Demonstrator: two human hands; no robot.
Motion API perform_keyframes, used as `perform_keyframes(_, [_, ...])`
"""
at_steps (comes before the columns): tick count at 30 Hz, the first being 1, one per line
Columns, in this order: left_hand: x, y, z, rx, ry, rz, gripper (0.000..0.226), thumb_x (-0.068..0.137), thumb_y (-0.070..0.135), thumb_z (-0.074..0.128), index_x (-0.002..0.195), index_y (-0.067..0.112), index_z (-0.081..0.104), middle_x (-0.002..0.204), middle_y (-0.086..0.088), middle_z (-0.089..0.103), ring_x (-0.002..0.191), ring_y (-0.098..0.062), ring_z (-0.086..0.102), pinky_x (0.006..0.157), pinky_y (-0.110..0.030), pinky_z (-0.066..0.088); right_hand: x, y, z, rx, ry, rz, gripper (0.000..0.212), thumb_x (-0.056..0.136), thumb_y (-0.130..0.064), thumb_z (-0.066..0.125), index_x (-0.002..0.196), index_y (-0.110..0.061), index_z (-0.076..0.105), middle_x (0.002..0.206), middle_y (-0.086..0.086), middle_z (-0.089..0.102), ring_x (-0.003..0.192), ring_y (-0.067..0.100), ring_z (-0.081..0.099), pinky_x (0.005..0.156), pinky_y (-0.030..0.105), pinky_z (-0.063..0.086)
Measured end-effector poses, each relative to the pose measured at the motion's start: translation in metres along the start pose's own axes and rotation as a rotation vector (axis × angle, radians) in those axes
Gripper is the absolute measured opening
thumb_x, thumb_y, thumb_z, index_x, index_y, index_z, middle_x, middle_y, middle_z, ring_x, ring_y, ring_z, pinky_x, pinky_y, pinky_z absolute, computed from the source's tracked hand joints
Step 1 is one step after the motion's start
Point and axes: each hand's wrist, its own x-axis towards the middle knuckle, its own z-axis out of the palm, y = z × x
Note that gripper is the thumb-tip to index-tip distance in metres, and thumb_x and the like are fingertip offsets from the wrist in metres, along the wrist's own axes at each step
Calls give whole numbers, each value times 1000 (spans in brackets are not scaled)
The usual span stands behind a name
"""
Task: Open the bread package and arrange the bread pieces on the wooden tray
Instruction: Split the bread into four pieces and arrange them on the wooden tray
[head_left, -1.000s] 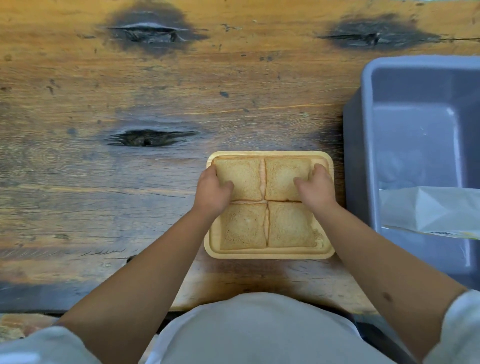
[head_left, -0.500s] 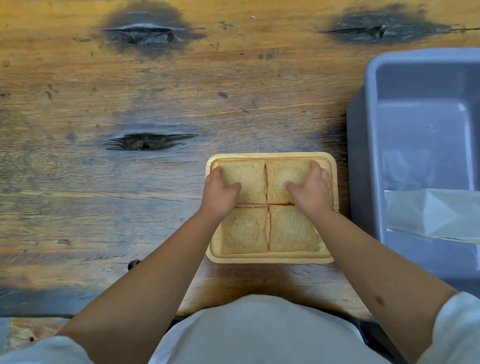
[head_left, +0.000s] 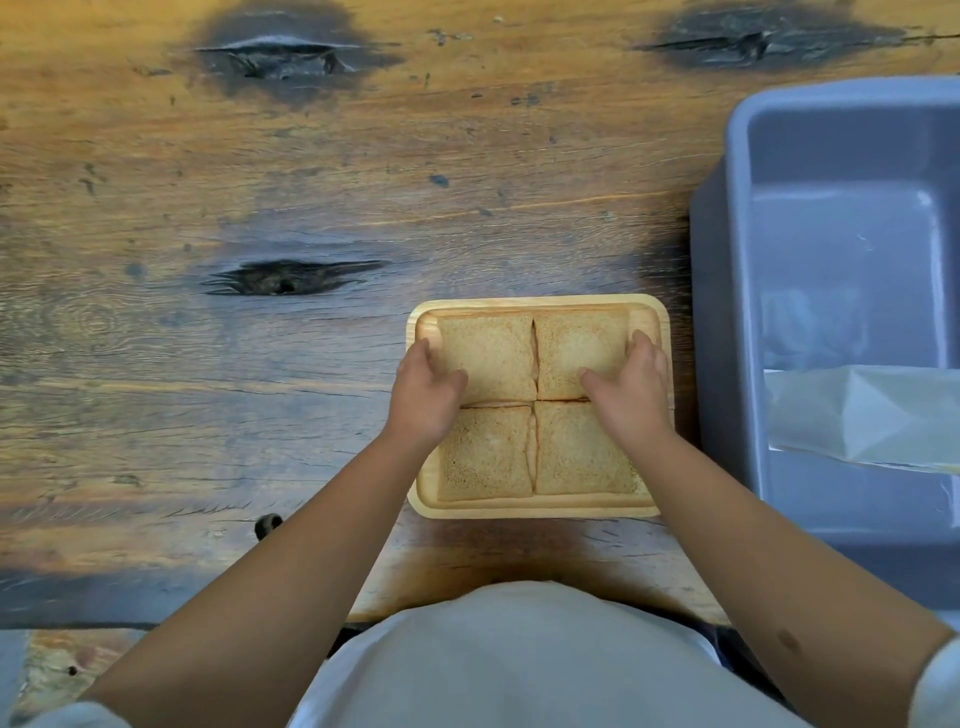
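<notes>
A light wooden tray (head_left: 535, 512) sits near the table's front edge. It holds several square bread slices in a two-by-two grid, among them a far-left slice (head_left: 493, 353) and a far-right slice (head_left: 576, 348). My left hand (head_left: 423, 389) rests on the far-left slice's outer edge, thumb on top and fingers down beside the tray rim. My right hand (head_left: 631, 389) mirrors it on the far-right slice. Neither hand lifts a slice. The near-left slice (head_left: 485, 452) and near-right slice (head_left: 582, 449) lie untouched. The clear bread package (head_left: 862, 415) lies in the bin.
A grey plastic bin (head_left: 727, 260) stands directly right of the tray, almost touching it. The wooden table (head_left: 260, 182) has dark knots and stretches left and far. Its front edge runs just below the tray, by my white shirt.
Both hands slid outward and farther along the far slices' outer edges, fingers stretching out. The slices and tray stay where they were.
</notes>
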Motion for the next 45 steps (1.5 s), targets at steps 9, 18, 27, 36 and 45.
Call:
perform_keyframes(9, [-68,-57,1,12,-62,-149,58,92,24,59,144,14,36,133,1,50,120,-19,49,91,-29,37,-77,50,3,-9,-34,120,84,82,-28,71,149,-9,24,146,12,39,134,30,37,109,42,34])
perform_keyframes(18, [-68,-57,12,-55,-92,-115,25,85,13,58,91,38,56,99,7,64,86,-9,62,61,-20,44,-71,57,5,-42,-84,141,82,81,-36,72,147,-10,30,137,10,41,124,25,44,102,38,39])
perform_keyframes(27, [-68,-59,18,-74,-116,-58,36,85,11,59,108,39,55,113,7,62,104,-13,59,82,-28,50,-67,61,5,-28,-85,144,82,81,-36,71,147,-13,28,139,10,40,125,25,43,101,37,38])
perform_keyframes(36, [-65,-63,17,-62,-149,-49,46,88,15,61,131,26,52,129,-1,56,115,-18,55,100,-42,47,-64,59,4,5,-103,138,85,83,-32,70,151,-13,23,146,10,34,132,26,39,108,43,37])
perform_keyframes(45, [-64,-67,13,-58,-176,19,38,89,12,63,121,31,56,118,5,62,108,-14,60,83,-24,50,-62,60,4,13,-112,142,83,82,-31,70,150,-14,26,143,8,36,128,25,42,105,41,40])
